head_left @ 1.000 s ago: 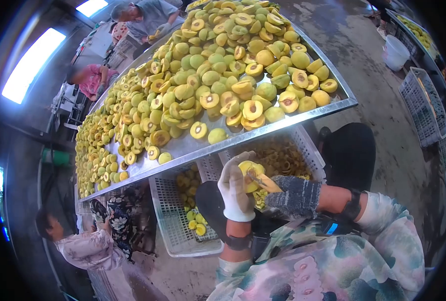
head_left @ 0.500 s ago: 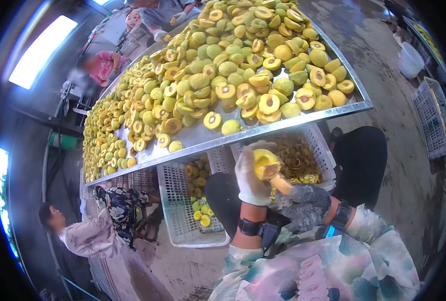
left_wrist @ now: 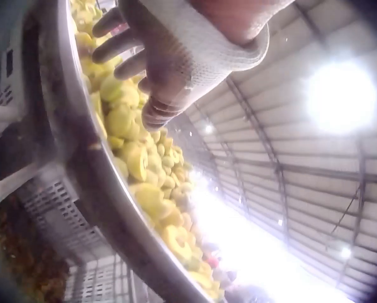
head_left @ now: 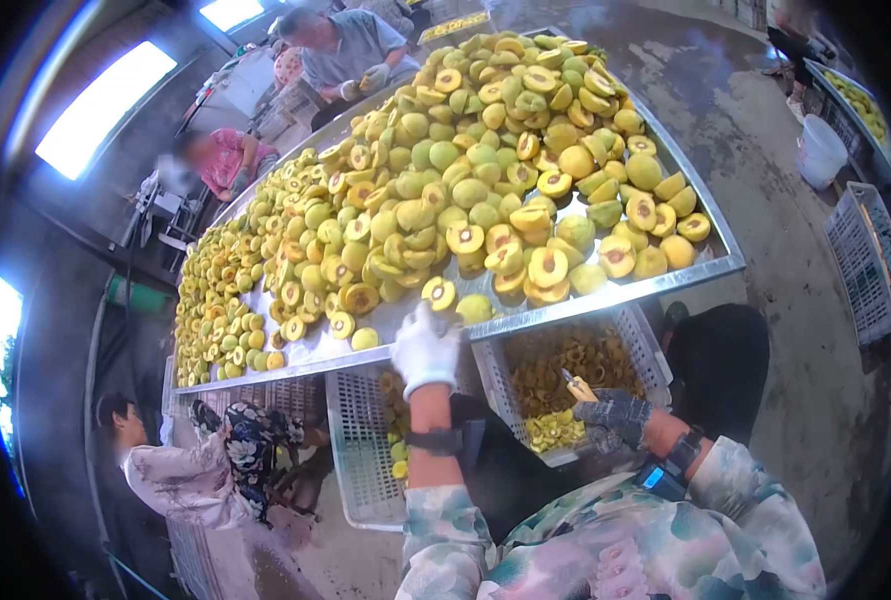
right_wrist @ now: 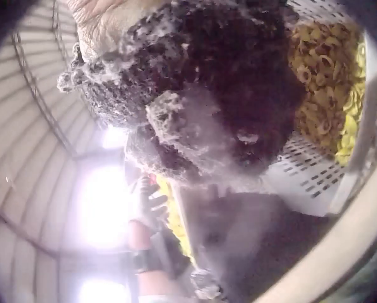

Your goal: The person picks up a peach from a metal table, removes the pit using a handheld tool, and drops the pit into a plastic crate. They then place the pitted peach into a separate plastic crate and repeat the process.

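My left hand (head_left: 427,350), in a white glove, reaches over the near rim of the metal table (head_left: 625,291). Its fingers are spread in the left wrist view, close to a peach half (head_left: 439,293) that lies cut side up and a rounded greenish peach piece (head_left: 474,308). In a dark grey knit glove, my right hand (head_left: 615,416) grips a small tool (head_left: 579,387) with a wooden handle and a metal tip. It is above the crate of brown scraps. The right wrist view shows mainly the fuzzy glove, which hides the tool.
Halved yellow-green peaches (head_left: 465,170) are heaped across the table. Beneath its edge stand a crate (head_left: 655,362) of brown scraps and yellow pieces, and another white crate (head_left: 357,440). Other people (head_left: 337,50) sit or stand around the table. A white bucket (head_left: 821,152) stands at right.
My left hand has let go of the peach it held against the tool and moved left and forward to the table edge. My right hand stays low with the tool.
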A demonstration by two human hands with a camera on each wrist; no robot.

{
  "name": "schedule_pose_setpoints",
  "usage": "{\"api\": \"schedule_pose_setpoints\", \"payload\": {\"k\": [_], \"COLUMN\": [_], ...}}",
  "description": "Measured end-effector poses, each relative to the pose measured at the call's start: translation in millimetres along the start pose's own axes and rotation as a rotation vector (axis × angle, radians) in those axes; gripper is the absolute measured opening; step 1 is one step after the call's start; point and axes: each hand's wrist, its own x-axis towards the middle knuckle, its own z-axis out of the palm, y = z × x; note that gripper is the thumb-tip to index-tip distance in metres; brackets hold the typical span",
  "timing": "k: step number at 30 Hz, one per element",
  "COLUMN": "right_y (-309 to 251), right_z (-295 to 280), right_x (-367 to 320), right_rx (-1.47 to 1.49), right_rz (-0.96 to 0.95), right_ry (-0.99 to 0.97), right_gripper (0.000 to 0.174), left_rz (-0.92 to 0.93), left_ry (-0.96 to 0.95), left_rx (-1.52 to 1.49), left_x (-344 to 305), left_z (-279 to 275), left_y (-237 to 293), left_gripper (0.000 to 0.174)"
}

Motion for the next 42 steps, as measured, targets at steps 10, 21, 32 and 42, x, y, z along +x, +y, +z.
{"api": "schedule_pose_setpoints", "payload": {"k": [10,21,32,42], "right_y": [-27,-53,-59,-57], "right_z": [5,54,83,76], "right_x": [-27,-32,-50,-64], "right_rx": [-0.515,-1.008,-1.045,-1.075], "right_rz": [-0.112,-0.671,-0.776,-0.671], "right_ry": [0.179,0.305,0.31,0.198], "right_gripper": [0.031,0.044,0.042,0.04], "left_rz": [-0.023,-0.417,-0.279,0.174], "left_ry": [-0.265,-0.493,-0.395,0.019], "left_rx": [-0.845,-2.181,-2.021,-1.311], "left_x": [50,-53,-94,-114], "left_z": [56,-3,-24,-16], "left_y": [22,51,74,68], "left_gripper": [0.043,0.06,0.057,0.022]}}
